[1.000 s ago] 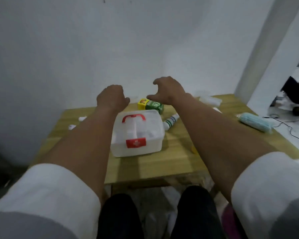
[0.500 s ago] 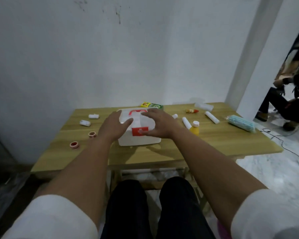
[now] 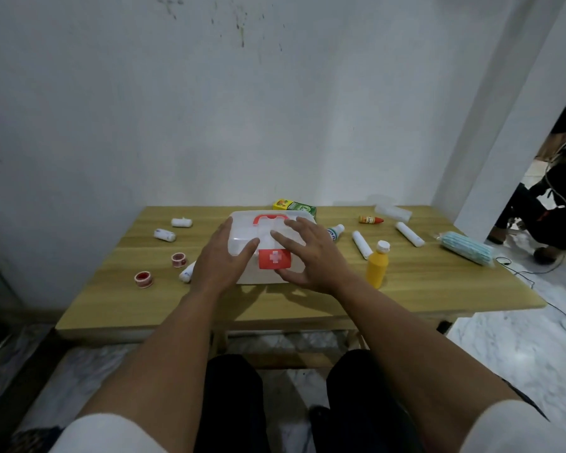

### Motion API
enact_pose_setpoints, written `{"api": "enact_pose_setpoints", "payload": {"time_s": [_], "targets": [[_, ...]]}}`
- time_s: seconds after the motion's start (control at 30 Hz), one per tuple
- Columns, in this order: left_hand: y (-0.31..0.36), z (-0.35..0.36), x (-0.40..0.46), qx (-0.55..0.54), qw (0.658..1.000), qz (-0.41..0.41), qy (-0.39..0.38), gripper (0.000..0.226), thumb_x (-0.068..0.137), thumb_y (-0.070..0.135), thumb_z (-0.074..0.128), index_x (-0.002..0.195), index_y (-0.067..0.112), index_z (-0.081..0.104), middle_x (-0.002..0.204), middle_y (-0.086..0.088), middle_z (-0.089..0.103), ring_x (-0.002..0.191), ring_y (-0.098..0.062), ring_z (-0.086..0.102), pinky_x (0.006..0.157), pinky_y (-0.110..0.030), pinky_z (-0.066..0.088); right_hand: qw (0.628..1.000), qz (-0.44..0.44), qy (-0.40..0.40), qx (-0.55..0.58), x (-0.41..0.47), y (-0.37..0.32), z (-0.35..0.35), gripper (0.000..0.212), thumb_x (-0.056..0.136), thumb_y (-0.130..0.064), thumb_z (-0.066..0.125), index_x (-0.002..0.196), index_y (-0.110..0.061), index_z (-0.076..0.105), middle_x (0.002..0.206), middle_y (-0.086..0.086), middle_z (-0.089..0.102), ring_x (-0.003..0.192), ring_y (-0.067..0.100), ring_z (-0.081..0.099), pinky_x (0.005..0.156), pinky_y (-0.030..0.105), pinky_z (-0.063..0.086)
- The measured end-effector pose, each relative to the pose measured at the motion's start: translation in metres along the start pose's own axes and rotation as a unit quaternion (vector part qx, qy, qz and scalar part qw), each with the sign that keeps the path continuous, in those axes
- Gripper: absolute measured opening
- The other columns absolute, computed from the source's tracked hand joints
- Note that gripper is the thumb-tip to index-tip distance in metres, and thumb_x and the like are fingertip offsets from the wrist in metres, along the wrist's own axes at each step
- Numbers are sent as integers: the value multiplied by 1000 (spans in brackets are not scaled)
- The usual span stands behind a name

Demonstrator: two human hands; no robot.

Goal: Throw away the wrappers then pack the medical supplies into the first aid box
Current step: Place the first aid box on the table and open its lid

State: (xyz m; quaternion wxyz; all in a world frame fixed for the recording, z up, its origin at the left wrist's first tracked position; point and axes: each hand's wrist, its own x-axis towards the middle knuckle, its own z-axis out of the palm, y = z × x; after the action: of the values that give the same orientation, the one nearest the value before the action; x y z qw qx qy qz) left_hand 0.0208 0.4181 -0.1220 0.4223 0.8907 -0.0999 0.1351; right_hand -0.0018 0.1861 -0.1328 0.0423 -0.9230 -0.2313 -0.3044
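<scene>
The white first aid box point(image 3: 242, 235) with a red handle and red cross latch sits shut in the middle of the wooden table point(image 3: 307, 305). My left hand point(image 3: 223, 259) lies on its left front part with fingers spread. My right hand point(image 3: 311, 256) hovers over the right front, fingers spread, thumb by the latch. Around the box lie bandage rolls point(image 3: 181, 222) point(image 3: 164, 235), two red tape rolls point(image 3: 143, 279) point(image 3: 178, 259), a yellow bottle point(image 3: 377, 264), white tubes point(image 3: 361, 245) point(image 3: 409, 234), a green box point(image 3: 294, 207) and a pack of masks point(image 3: 466, 252).
A small orange dropper bottle point(image 3: 370, 219) and a clear wrapper point(image 3: 392, 211) lie at the back right. A white bottle point(image 3: 335, 231) pokes out beside my right hand. A person point(image 3: 556, 197) sits beyond the pillar at right. A cable point(image 3: 536, 282) trails on the floor.
Both hands came back from beyond the box and down onto its lid and front. My head pulled back, so more of the table shows.
</scene>
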Motion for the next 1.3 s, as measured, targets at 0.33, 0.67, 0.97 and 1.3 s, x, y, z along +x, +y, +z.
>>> {"api": "enact_pose_setpoints", "payload": {"time_s": [0.33, 0.67, 0.97, 1.3], "targets": [[1, -4, -8, -68, 998, 0, -18, 113, 71, 96, 38, 161, 30, 22, 161, 0, 38, 143, -26, 41, 110, -49, 42, 997, -7, 18, 80, 13, 2, -14, 40, 101, -49, 55, 130, -28, 73, 135, 6, 68, 129, 26, 59, 102, 53, 48], [-7, -4, -3, -25, 1000, -4, 1, 119, 67, 79, 72, 161, 26, 21, 160, -2, 39, 143, -26, 41, 105, -42, 42, 948, 133, 5, 290, 94, 33, -62, 29, 96, -40, 72, 113, -18, 80, 103, -7, 80, 98, 3, 73, 92, 28, 57], [-25, 5, -5, 19, 997, 61, 45, 102, 65, 79, 73, 151, 31, 43, 147, 8, 56, 130, -13, 55, 95, -40, 57, 897, 352, 56, 263, 151, 68, -36, 59, 93, -71, 56, 89, -16, 77, 77, -7, 67, 79, 15, 61, 71, 31, 40], [-21, 17, -1, -23, 998, 32, 58, 111, 62, 84, 68, 153, 27, 42, 151, 6, 52, 136, -16, 49, 103, -42, 52, 861, 428, 31, 272, 160, 86, -12, 80, 83, -91, 41, 82, -13, 58, 91, 12, 72, 87, 32, 71, 83, 45, 59]]}}
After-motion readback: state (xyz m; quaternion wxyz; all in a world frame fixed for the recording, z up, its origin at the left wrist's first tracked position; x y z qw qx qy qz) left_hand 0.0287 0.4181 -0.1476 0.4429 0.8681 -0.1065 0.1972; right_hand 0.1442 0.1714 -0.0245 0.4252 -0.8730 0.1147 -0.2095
